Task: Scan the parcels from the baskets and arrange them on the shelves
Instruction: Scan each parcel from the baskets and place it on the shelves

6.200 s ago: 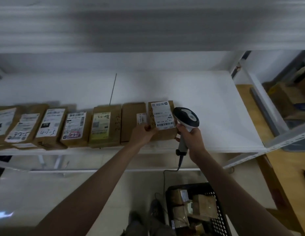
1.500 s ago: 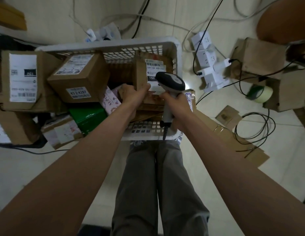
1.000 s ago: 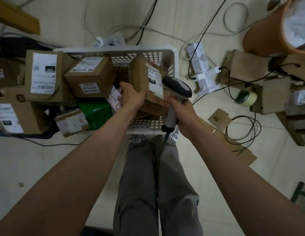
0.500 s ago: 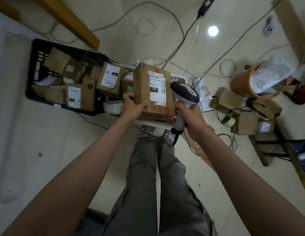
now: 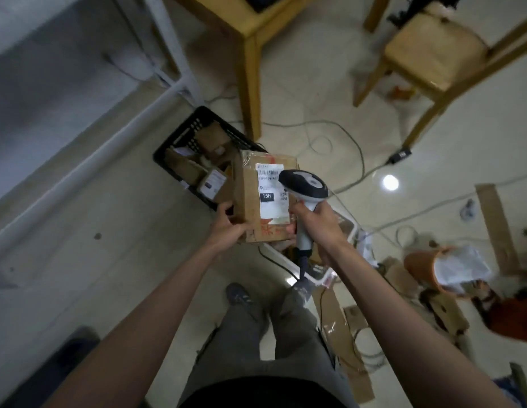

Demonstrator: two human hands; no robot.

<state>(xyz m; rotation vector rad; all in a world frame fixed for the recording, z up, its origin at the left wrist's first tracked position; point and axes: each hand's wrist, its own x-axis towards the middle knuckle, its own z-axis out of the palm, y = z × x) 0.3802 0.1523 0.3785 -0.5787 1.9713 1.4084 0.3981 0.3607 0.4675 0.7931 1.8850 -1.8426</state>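
Over the floor, chest height: parcel (image 5: 256,198) is held up between both hands, clear of both baskets.
parcel: brown carton, white label (image 5: 269,191) facing up toward the camera, "15H" readable, barcode strip at the label's top edge.
change: 1.5 s ago this carton sat in the white basket with the hands on it; now it is lifted out and carried, and the view has swung from the baskets toward the shelf side.
left hand (image 5: 227,223): grip wraps the carton's lower-left corner, fingers curled round the edge, taking its weight.
right hand (image 5: 316,220): grip clenched round the scanner (image 5: 303,187) handle; a fingertip also seems to steady the carton's right edge, not certain.
scanner: head sits just over the label's right side, cable hanging down from the handle.
black basket (image 5: 179,142): on the floor behind the carton, several cartons inside.
white basket (image 5: 327,278): only its rim shows below the right forearm, mostly hidden.
shelf (image 5: 168,69): white frame and post at upper left, blurred.
other: wooden chair (image 5: 432,51), cables across the floor.
meaning: pick looks done; whether the scan has registered cannot be told, no beam visible.
next: likely 1 step left for this parcel, placing it on the shelf.
risk: one-handed hold on a corner, carton could tip.
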